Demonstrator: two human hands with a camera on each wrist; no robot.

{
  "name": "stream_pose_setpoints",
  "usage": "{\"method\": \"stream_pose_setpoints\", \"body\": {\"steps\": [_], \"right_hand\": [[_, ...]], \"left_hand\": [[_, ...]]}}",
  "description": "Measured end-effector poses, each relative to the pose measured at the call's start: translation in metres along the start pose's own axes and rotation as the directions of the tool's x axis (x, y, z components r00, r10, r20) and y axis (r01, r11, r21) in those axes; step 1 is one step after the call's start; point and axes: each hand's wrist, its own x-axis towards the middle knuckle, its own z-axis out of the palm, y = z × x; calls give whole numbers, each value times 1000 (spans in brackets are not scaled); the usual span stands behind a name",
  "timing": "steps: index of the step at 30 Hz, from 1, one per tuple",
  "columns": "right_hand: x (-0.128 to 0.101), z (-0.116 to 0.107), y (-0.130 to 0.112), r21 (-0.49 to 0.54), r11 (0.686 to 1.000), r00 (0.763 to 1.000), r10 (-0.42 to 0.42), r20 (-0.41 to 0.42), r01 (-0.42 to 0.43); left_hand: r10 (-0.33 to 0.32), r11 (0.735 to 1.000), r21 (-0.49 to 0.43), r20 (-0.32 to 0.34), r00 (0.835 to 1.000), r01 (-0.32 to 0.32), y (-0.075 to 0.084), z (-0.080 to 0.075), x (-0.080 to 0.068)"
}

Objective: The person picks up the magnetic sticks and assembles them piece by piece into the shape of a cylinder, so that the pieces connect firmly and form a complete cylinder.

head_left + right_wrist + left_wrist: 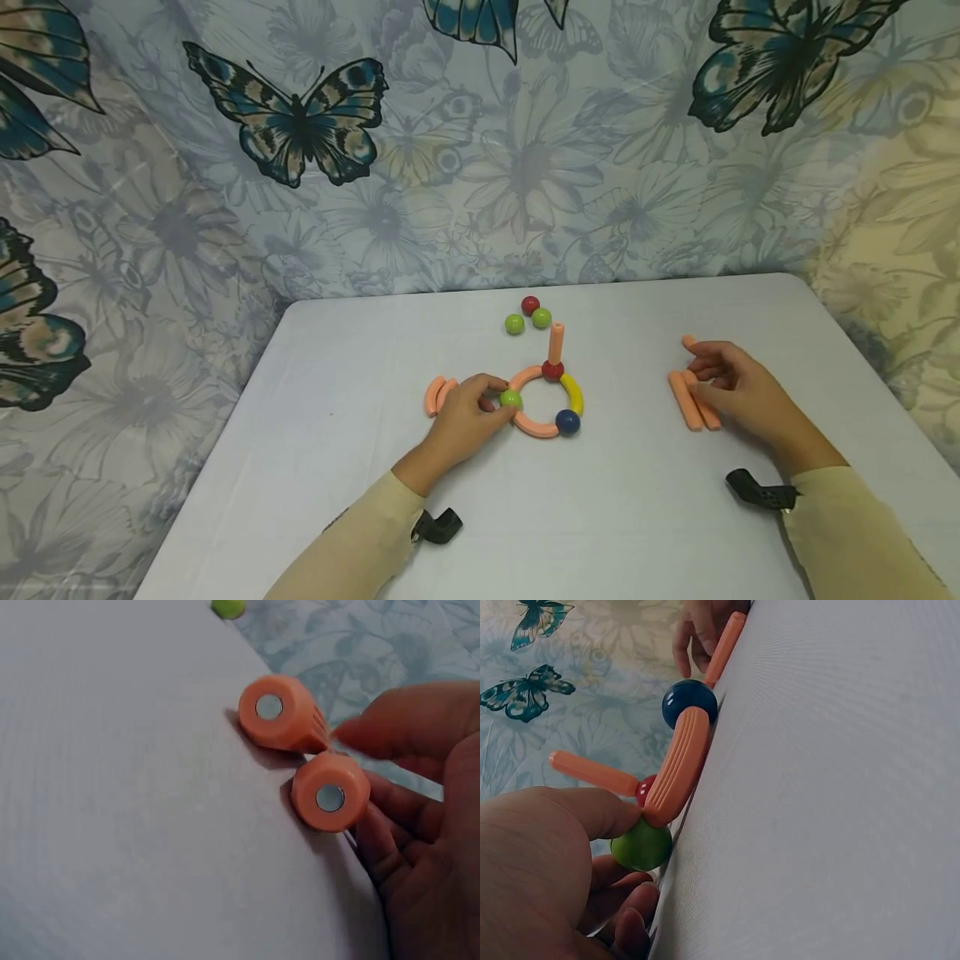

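My left hand (468,421) pinches a green ball (641,844) between thumb and fingers. That ball sits at the left of a ring of curved orange rods (536,428), a curved yellow rod (572,393), a blue ball (567,422) and a red ball (552,371). From the red ball a straight orange rod (556,343) sticks out. At the right, my right hand (738,392) has its thumb and fingers about a straight orange rod (330,796) with a silver disc in its end. A second straight rod (274,712) lies alongside. Another rod's tip (688,341) shows beyond the fingers.
Two curved orange rods (435,396) lie left of the left hand, partly behind it. Behind the ring are a loose red ball (530,306) and two green balls (514,324). A butterfly-patterned cloth (525,208) hangs behind the white table (360,350).
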Motion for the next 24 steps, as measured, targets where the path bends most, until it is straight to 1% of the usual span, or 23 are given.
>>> {"method": "stream_pose_setpoints", "body": {"steps": [4,8,11,13,15,16,19,22,24], "right_hand": [[1,-2,-3,-37,999,1000,11,26,-10],[0,-8,-9,-115,989,993,96,68,-87],[1,-12,-14,-220,967,983,154,105,-128],[3,-13,-17,-284,950,978,171,121,-131],[5,-12,-20,-339,932,977,179,118,-130],[5,-12,-21,-349,927,975,190,113,-140],[5,-12,-24,-320,927,969,234,79,-198],[2,-13,-24,-242,932,957,287,37,-270],[0,-14,-25,-201,937,956,294,7,-287]], "left_hand": [[5,1000,-7,0,1000,-5,0,-1,0],[5,1000,-11,2,1000,-5,0,-1,0],[2,1000,-15,4,1000,-2,-1,-1,-1],[2,1000,-15,5,1000,-2,-1,-1,-1],[7,1000,-17,4,1000,-7,-2,-2,-1],[10,1000,-17,3,1000,-10,-2,-2,-1],[17,1000,-17,9,1000,-17,-4,-3,0],[11,1000,-27,25,1000,-11,-5,-4,0],[11,999,-30,33,999,-10,-6,-5,1]]}}
